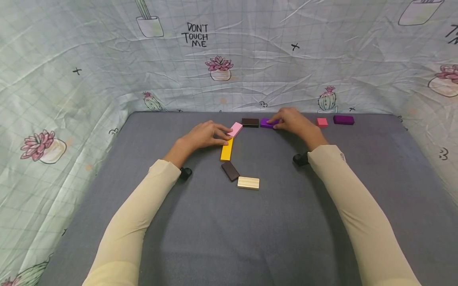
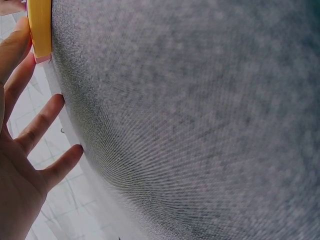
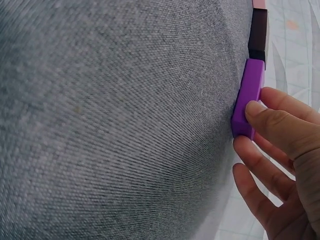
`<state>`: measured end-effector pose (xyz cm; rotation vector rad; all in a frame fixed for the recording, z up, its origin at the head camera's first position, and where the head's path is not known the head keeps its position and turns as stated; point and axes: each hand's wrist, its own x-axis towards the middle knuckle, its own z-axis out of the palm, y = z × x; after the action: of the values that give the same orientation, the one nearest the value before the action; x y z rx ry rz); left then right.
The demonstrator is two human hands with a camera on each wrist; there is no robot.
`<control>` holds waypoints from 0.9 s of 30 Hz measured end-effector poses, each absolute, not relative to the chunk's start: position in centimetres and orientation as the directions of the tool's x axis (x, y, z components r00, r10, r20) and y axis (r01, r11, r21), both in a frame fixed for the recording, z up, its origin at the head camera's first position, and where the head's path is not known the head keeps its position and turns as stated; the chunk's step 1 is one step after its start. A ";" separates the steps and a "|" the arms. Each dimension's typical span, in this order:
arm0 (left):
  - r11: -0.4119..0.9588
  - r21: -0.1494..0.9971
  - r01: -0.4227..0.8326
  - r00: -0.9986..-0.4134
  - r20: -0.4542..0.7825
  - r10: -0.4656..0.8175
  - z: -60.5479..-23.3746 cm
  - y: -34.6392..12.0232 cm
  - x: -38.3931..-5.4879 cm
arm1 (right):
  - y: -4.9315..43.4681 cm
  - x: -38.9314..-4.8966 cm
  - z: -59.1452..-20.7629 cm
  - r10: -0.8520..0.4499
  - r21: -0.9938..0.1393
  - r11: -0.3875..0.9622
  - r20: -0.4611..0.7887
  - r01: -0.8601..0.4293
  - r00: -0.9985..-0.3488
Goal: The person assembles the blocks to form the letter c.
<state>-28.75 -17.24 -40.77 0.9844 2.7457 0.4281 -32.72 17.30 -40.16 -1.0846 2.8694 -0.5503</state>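
Note:
In the head view my left hand has its fingertips at the joint between a pink block and a yellow block. The left wrist view shows the thumb against the yellow block, with the other fingers spread and fairly straight. My right hand pinches a purple block between thumb and fingers, on the grey surface. Its end meets or nearly meets a dark brown block, which sits beside the pink one. Part of the purple block is hidden by the fingers.
Below the yellow block lie another dark brown block and a cream ridged block, forming a curve. Right of my right hand sit a small red-pink block and a dark purple block. A printed cloth rises behind the surface.

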 end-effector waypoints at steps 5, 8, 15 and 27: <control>0.743 0.330 0.582 -0.764 -0.088 0.639 -40.9 -17.2 -28.7 | 17.4 -32.9 -40.2 -0.660 -0.324 0.681 0.116 -0.656 -0.742; 0.745 0.334 0.577 -0.767 -0.089 0.635 -40.9 -17.2 -28.7 | 17.4 -33.1 -40.2 -0.668 -0.321 0.673 0.123 -0.667 -0.734; 0.740 0.334 0.584 -0.767 -0.074 0.638 -41.0 -17.3 -28.8 | 17.1 -33.4 -40.0 -0.680 -0.317 0.663 0.122 -0.678 -0.723; 0.745 0.337 0.576 -0.769 -0.087 0.634 -40.7 -17.2 -28.7 | 16.9 -33.8 -40.0 -0.696 -0.325 0.647 0.120 -0.690 -0.708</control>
<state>-28.65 -17.25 -40.75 0.9638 2.7483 0.4352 -33.83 16.89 -39.99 -1.1933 2.8363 -0.5498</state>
